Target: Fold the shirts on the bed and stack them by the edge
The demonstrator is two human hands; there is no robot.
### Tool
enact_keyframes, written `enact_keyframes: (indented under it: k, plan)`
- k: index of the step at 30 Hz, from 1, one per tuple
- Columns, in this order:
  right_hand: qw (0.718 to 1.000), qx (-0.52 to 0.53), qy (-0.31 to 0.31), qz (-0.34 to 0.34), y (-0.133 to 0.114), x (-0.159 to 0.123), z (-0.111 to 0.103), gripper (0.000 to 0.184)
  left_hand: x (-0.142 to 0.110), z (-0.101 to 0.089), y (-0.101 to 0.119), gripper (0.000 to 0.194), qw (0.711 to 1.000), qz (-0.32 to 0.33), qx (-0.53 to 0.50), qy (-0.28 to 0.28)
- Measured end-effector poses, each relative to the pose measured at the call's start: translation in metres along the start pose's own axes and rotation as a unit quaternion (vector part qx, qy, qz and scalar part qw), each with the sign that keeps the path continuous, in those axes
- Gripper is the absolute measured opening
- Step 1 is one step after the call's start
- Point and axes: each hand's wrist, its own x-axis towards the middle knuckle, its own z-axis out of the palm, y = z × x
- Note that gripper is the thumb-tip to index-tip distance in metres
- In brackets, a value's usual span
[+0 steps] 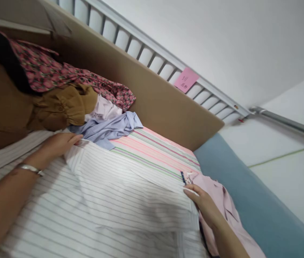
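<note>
closest to the camera lies the white striped garment (119, 193), spread wide across the lower part of the view. at its upper left, the left hand (60, 143) is closed on the edge. just behind are the flowered garment (44, 73), the brown garment (57, 111) and the blue striped garment (109, 127). in the middle, the striped sheet (152, 152) shows beyond the edge. to the right, the right hand (202, 202) pinches near the corner; how firmly, i cannot tell. the pink garment (224, 204) is just beside it. for a good result, i think both hands should pull outward gently and equally, so that the edge becomes straight; the soft wrinkles between could then be smoothed, without catching the pink garment.
</note>
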Motion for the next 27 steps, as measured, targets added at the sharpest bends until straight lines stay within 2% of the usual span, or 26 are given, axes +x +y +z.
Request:
enact_keyframes:
  k: [3,8,12,15,17,18,20,22,25,27]
  plan:
    - [0.999,-0.024,0.037,-0.019,0.012,0.024,0.007,0.037,0.008,0.01,-0.012,0.05,0.998,0.027,0.042,-0.023]
    - [0.997,-0.034,0.073,-0.02,0.041,0.051,0.038,0.034,0.006,0.013,-0.013,0.059,0.997,0.038,0.064,-0.008]
    - [0.993,-0.05,0.107,-0.019,0.049,0.053,0.045,0.039,0.002,0.003,0.0,0.062,0.99,0.096,0.096,0.042]
    - [0.987,-0.075,0.14,-0.013,0.054,0.04,0.039,0.05,-0.004,-0.002,0.029,0.061,0.978,0.141,0.116,0.103]
    - [0.984,-0.09,0.153,-0.013,0.061,0.022,0.033,0.054,-0.02,0.001,0.06,0.056,0.974,0.182,0.081,0.111]
    - [0.982,-0.098,0.159,-0.013,0.067,0.012,0.031,0.056,-0.032,0.007,0.078,0.052,0.971,0.208,0.061,0.096]
    - [0.976,-0.127,0.174,-0.005,0.08,-0.007,0.028,0.058,-0.061,0.024,0.112,0.046,0.967,0.246,0.047,0.052]
    - [0.97,-0.159,0.185,0.004,0.092,-0.02,0.027,0.058,-0.092,0.045,0.137,0.045,0.962,0.263,0.067,-0.005]
    - [0.967,-0.185,0.173,0.003,0.1,-0.025,0.024,0.054,-0.134,0.068,0.151,0.046,0.961,0.249,0.091,-0.075]
    - [0.972,-0.184,0.143,0.006,0.097,-0.023,0.02,0.05,-0.159,0.071,0.152,0.049,0.966,0.221,0.091,-0.097]
